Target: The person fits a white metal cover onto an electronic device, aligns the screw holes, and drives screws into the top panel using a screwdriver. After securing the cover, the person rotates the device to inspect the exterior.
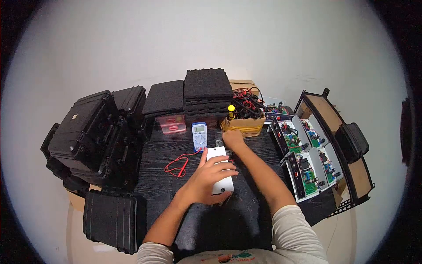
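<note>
Left hand [207, 179] clasps the white case [223, 184], fingers spread across its top, presumably to steady it on the surface [248, 189]. Case sits front and center, probably for easy reach. Right hand [234, 140] is curled beside a small clear packet [219, 141] by the cardboard box [249, 127]; can't tell if it's pinching anything (fingertips too small). Multimeter [200, 137] lies face up, display readable from here, red lead [183, 167] looped beside it. Leads [248, 103] heaped in the box, likely to contain the tangle.
</note>
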A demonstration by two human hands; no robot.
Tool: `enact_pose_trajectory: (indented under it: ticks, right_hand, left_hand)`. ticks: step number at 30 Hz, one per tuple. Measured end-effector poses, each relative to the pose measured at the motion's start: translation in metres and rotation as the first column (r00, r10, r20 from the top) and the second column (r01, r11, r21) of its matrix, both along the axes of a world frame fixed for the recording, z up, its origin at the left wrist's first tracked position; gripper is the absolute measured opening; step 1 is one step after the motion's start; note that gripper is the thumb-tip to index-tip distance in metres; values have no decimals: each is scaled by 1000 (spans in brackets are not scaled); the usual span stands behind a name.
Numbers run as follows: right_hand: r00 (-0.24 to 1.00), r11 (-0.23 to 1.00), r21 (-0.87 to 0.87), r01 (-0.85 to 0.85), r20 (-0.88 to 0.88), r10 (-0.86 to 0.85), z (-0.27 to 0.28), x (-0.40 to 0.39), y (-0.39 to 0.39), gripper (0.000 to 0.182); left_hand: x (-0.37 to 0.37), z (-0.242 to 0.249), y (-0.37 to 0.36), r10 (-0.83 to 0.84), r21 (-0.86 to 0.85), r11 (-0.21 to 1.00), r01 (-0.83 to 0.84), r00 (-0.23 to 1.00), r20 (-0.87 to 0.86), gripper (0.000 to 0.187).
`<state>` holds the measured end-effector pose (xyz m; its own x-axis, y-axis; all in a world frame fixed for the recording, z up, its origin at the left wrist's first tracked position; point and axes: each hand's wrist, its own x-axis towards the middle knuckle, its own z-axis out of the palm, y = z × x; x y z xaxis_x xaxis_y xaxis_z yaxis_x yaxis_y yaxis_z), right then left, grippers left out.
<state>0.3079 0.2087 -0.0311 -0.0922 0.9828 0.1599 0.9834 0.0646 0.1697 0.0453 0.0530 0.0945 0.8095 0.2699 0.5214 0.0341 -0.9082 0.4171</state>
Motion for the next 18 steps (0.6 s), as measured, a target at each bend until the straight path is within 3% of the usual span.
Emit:
enact_pose_trajectory:
  ticks: [15, 18]
  right_hand:
    - [993, 993, -89, 76, -78, -84, 14, -2, -8, 22]
    - [995, 998, -50, 27, -97, -32, 23, 1, -12, 22]
  left_hand:
    - [0, 1, -1, 11, 20, 1000, -11, 1000, -23, 65]
    - [0, -1, 1, 9, 28, 1000, -9, 1000, -14, 65]
